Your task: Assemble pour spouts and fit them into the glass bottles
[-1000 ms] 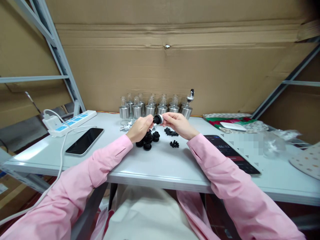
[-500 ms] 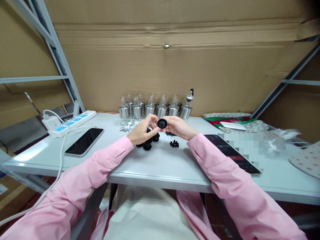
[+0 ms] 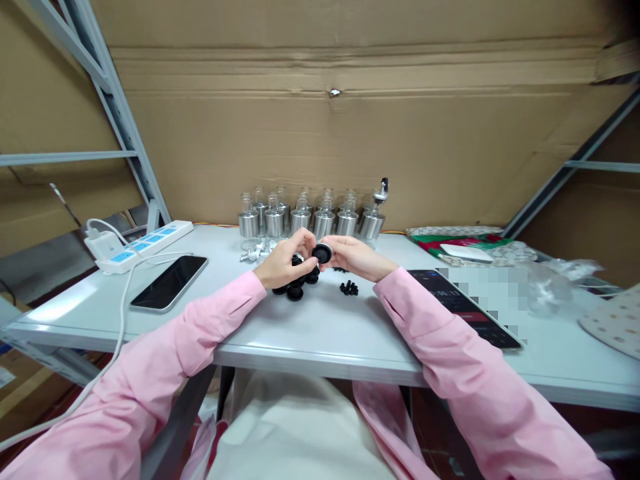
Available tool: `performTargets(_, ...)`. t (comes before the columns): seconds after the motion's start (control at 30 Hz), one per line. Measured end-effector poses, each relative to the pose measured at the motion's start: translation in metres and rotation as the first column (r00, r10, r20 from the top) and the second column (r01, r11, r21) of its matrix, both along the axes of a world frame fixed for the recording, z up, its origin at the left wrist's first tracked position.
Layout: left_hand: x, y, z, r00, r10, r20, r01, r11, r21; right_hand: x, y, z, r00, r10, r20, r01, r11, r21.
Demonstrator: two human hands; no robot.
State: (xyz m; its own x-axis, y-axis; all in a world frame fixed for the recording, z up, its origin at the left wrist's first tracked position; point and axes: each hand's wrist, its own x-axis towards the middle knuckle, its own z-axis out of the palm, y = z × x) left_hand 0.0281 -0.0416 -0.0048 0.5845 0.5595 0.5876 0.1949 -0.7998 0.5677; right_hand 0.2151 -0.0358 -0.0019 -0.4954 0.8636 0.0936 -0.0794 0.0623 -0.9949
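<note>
Head view shows the black stopper (image 3: 322, 253) turned about: a second ago it was held sideways between both hands, and now its round black end faces the camera. The right hand (image 3: 356, 256) pinches it at the edge, while the left hand (image 3: 286, 260) curves at its other side, thumb and forefinger parted, and I cannot tell whether that thumb presses on it. It is held above the surface (image 3: 300, 333), in front of the bottles (image 3: 300, 221) and near the black heap (image 3: 295, 292), apparently being handled loose, not seated on a bottle.
</note>
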Motion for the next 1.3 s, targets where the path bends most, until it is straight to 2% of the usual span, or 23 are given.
performTargets(0.13,0.001,0.000,0.001,0.993,0.117,0.018,-0.118,0.993,0.011,-0.001,-0.001,0.002,0.981,-0.180,0.066,0.171,0.977,0.124)
performTargets(0.2,0.002,0.001,0.000,0.984,0.179,0.026,-0.179,0.984,0.016,-0.001,0.000,0.002,0.972,-0.228,0.053,0.217,0.963,0.159)
performTargets(0.4,0.002,0.004,-0.002,0.967,0.248,0.061,-0.250,0.968,0.020,-0.001,0.001,0.001,0.989,-0.141,0.046,0.131,0.976,0.174)
performTargets(0.67,0.002,0.006,-0.004,0.979,0.200,0.026,-0.201,0.980,0.000,-0.003,0.000,0.002,0.983,-0.177,0.041,0.166,0.969,0.183)
performTargets(0.97,0.003,0.003,-0.002,0.991,0.133,-0.032,-0.135,0.987,-0.093,-0.009,-0.006,0.003,0.980,-0.176,0.097,0.145,0.954,0.261)
performTargets(1.3,0.000,0.006,-0.003,0.992,0.106,-0.073,-0.108,0.994,-0.025,-0.012,-0.007,0.000,0.985,-0.110,0.132,0.071,0.960,0.272)
